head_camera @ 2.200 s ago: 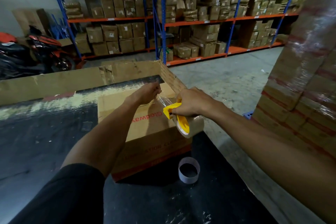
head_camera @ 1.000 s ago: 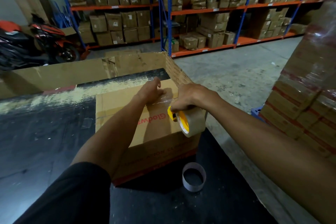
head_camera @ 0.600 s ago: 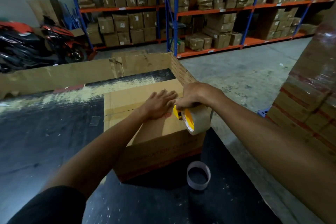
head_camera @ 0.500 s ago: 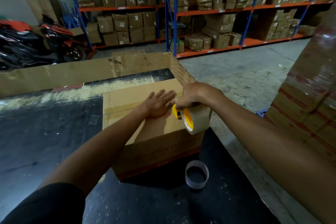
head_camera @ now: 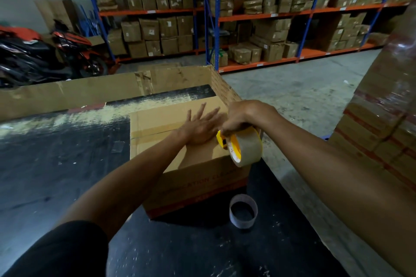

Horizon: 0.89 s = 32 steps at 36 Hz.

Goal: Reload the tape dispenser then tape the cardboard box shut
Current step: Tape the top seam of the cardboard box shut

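A brown cardboard box (head_camera: 157,126) with red lettering on its side lies on the black table top (head_camera: 56,164), flaps closed. My left hand (head_camera: 200,126) rests flat on the box's top, fingers spread. My right hand (head_camera: 243,117) grips a yellow tape dispenser (head_camera: 225,141) loaded with a roll of brown tape (head_camera: 249,148), held at the box's near right corner, right beside my left hand. An empty tape core (head_camera: 243,210) stands on the table in front of the box.
A low cardboard wall (head_camera: 101,90) borders the table's far side and right end. Wrapped stacked cartons (head_camera: 387,119) rise at the right. Blue and orange shelving (head_camera: 258,16) with boxes fills the back. Motorcycles (head_camera: 45,54) stand at far left. Concrete floor (head_camera: 304,92) lies between.
My left hand went from holding the tape end above the box to lying flat on its top with fingers spread. My right hand brought the dispenser down toward the box's near right corner.
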Available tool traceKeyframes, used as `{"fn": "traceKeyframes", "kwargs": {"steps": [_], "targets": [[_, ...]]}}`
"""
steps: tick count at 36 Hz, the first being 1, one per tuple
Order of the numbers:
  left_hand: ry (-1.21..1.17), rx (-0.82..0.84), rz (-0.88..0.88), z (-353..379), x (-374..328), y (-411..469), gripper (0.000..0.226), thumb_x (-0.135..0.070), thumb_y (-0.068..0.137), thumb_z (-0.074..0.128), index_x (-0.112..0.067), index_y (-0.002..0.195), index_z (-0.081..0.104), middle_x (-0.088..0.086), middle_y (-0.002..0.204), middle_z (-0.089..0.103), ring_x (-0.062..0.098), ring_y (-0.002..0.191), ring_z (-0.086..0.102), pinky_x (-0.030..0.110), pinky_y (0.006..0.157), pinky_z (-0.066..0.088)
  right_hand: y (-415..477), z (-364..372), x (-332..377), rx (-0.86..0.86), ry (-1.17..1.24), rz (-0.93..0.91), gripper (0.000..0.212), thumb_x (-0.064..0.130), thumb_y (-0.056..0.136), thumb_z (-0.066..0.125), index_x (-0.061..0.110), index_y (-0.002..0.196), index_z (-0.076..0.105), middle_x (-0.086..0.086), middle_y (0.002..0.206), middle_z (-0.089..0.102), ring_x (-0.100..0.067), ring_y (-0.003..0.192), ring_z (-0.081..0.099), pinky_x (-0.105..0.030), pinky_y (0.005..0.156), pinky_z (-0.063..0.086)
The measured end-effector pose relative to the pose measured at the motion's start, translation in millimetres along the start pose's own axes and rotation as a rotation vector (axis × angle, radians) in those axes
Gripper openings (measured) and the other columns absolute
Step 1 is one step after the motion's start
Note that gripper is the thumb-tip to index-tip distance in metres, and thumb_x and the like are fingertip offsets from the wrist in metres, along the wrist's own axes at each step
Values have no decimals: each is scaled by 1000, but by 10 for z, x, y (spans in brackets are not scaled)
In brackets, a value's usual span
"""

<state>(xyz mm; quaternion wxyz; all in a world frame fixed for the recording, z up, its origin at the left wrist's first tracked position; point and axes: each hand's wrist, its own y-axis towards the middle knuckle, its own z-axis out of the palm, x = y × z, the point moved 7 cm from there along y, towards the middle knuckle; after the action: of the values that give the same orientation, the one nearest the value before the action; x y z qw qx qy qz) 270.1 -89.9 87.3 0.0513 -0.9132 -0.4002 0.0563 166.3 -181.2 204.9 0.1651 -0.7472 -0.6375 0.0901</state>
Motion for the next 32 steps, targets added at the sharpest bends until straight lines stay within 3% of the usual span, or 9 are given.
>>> {"fn": "traceKeyframes", "kwargs": {"steps": [5, 7, 11, 15, 17, 20, 23, 26, 32], "targets": [[12, 26, 18, 78, -69, -41, 63, -50, 107, 25, -31, 163, 3, -5, 173, -4, 25, 160, -5, 61, 125, 1, -118, -29, 10, -5, 2, 6, 61, 45, 93, 69, 5, 136, 53, -11, 105, 52, -22, 73, 54, -36, 68, 49], [9, 37, 12, 82, -73, -38, 64, -53, 107, 22, -32, 163, 0, -7, 173, -5, 25, 160, -5, 61, 125, 2, -148, 43, 0, 11, -33, -6, 65, 49, 92, 70, 4, 136, 54, -11, 106, 54, -24, 78, 56, -37, 71, 48], [17, 19, 14, 68, -87, -50, 63, -56, 106, 18, -34, 163, 0, -9, 173, -4, 25, 160, -2, 61, 124, 4, -281, 126, -78, 38, -67, -14, 73, 52, 91, 69, 8, 145, 46, -14, 128, 59, -26, 92, 55, -36, 68, 47], [-34, 33, -26, 12, -156, -54, 62, -55, 107, 21, -36, 163, 3, -9, 173, -2, 28, 160, -8, 65, 123, 0, -344, 118, -99, 6, -45, -2, 51, 49, 90, 71, 9, 119, 57, -4, 86, 55, -19, 68, 54, -33, 58, 45], [-42, 40, -2, 26, -229, -108, 61, -53, 107, 22, -36, 163, 2, -8, 173, -4, 29, 158, -16, 66, 122, -5, -347, 113, -90, -1, -48, 11, 44, 47, 90, 70, 10, 108, 54, -4, 82, 52, -18, 65, 52, -32, 55, 44], [-26, 2, 55, 89, -316, -185, 60, -51, 108, 24, -36, 162, 5, -7, 173, -1, 26, 160, -11, 65, 123, -3, -351, 118, -72, -5, -38, 7, 45, 47, 90, 70, 9, 109, 55, -6, 85, 54, -20, 69, 54, -32, 57, 45], [-7, -23, 43, 90, -296, -177, 59, -53, 107, 22, -38, 162, 6, -9, 173, 1, 23, 160, -3, 63, 124, 1, -384, 150, -68, -7, -25, -7, 54, 47, 90, 68, 6, 125, 61, -9, 102, 62, -23, 80, 59, -33, 63, 47], [5, -22, 39, 112, -284, -158, 60, -58, 105, 19, -42, 161, 3, -12, 173, 0, 23, 160, -3, 63, 124, 3, -476, 197, -98, -3, -28, -19, 57, 47, 94, 67, 5, 131, 56, -8, 100, 58, -18, 67, 53, -29, 51, 42], [3, -50, 45, 126, -285, -170, 59, -60, 105, 18, -45, 161, 4, -13, 173, 1, 23, 160, -1, 63, 124, 5, -608, 301, -222, 6, -34, -44, 56, 54, 94, 65, 8, 124, 59, -10, 108, 59, -16, 67, 52, -27, 51, 41]]}}
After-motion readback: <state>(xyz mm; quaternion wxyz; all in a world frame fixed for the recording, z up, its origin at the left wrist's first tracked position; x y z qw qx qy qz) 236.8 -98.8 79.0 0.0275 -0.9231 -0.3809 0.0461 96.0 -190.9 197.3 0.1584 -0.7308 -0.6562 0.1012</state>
